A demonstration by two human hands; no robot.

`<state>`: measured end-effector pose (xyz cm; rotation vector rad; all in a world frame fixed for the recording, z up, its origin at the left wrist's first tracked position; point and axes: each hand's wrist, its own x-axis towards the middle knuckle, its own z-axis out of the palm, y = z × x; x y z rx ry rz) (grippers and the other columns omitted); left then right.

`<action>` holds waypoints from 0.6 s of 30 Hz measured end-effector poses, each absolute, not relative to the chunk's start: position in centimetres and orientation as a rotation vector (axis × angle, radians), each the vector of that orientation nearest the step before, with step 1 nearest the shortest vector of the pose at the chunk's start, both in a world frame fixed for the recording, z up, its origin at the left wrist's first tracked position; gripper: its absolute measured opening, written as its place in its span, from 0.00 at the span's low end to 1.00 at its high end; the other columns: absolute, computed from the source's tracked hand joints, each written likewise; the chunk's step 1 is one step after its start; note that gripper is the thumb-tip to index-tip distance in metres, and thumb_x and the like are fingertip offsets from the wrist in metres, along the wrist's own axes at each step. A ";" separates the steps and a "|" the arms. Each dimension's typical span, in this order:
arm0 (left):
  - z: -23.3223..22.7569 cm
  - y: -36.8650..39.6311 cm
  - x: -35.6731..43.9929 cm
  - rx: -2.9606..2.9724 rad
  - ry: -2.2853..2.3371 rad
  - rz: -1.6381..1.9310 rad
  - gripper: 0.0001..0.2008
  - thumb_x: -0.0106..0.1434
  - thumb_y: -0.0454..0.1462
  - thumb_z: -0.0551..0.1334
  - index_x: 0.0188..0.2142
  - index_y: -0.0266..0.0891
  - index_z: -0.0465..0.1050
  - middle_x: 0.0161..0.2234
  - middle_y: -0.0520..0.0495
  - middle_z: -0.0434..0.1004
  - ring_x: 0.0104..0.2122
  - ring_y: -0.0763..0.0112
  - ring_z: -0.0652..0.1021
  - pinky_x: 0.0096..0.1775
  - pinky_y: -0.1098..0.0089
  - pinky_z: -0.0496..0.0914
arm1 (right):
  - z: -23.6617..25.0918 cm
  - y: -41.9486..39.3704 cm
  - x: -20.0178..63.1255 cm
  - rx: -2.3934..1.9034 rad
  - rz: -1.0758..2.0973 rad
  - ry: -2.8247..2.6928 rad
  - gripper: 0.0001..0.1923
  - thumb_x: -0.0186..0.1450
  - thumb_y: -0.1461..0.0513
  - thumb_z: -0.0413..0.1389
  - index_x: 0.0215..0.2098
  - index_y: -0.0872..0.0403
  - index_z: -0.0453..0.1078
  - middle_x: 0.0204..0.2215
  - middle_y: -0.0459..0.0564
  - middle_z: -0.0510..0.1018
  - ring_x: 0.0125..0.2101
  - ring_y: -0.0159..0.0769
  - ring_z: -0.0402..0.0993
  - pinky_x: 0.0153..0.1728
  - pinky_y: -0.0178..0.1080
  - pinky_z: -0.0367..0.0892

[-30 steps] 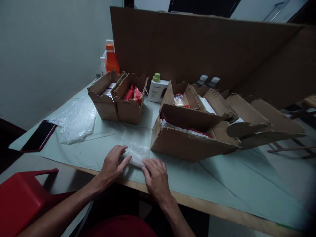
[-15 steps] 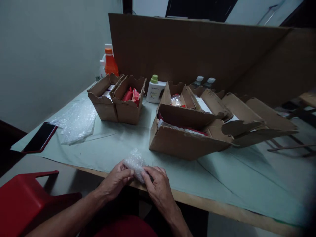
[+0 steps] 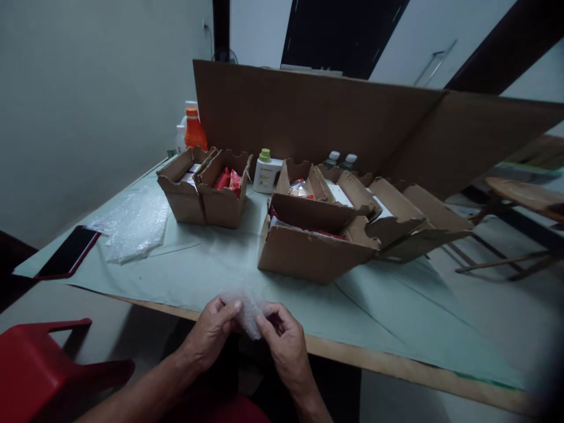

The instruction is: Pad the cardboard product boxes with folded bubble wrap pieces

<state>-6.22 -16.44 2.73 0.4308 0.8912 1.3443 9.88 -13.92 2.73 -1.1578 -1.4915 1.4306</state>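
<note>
A crumpled piece of clear bubble wrap (image 3: 247, 308) is held between my two hands at the front edge of the table. My left hand (image 3: 211, 329) pinches its left side, thumb on top. On the right side my right hand (image 3: 284, 338) grips it with thumb and fingers. Whether anything lies inside the wrap I cannot tell. Farther left on the table lies a larger loose sheet of bubble wrap (image 3: 138, 226).
Two cardboard bins (image 3: 224, 205) stand at the left, more around a front bin (image 3: 317, 252) at the right. A white bottle (image 3: 265, 175) and an orange bottle (image 3: 194, 134) stand behind. A phone (image 3: 68, 252) lies left; a red stool (image 3: 39, 370) stands below.
The view has tilted up and shifted slightly right. Both hands still hold the bubble wrap, which looks more spread between them, with the right-hand fingers curled a little differently.
</note>
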 end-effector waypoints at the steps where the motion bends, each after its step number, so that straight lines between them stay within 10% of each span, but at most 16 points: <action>1: 2.7 -16.5 -6.3 0.454 0.900 1.343 0.22 0.54 0.46 0.75 0.44 0.36 0.76 0.35 0.48 0.80 0.34 0.69 0.77 0.37 0.71 0.71 | 2.7 -14.0 10.0 -1.182 1.404 -1.483 0.16 0.64 0.49 0.60 0.35 0.54 0.71 0.29 0.47 0.76 0.30 0.34 0.72 0.31 0.33 0.68; 11: 2.8 -14.6 -5.1 0.346 0.961 1.340 0.23 0.45 0.43 0.78 0.35 0.38 0.70 0.28 0.54 0.76 0.27 0.75 0.73 0.32 0.73 0.69 | 2.8 -14.2 12.0 -1.068 1.477 -1.390 0.26 0.59 0.48 0.64 0.49 0.53 0.70 0.40 0.51 0.79 0.38 0.38 0.75 0.39 0.35 0.71; 18: 4.0 -12.5 -5.5 0.928 1.097 1.323 0.11 0.59 0.42 0.69 0.35 0.38 0.75 0.32 0.48 0.77 0.32 0.68 0.76 0.35 0.70 0.69 | 4.5 -12.2 15.2 -1.254 1.146 -1.635 0.14 0.65 0.52 0.59 0.39 0.53 0.77 0.28 0.47 0.77 0.28 0.33 0.73 0.30 0.30 0.69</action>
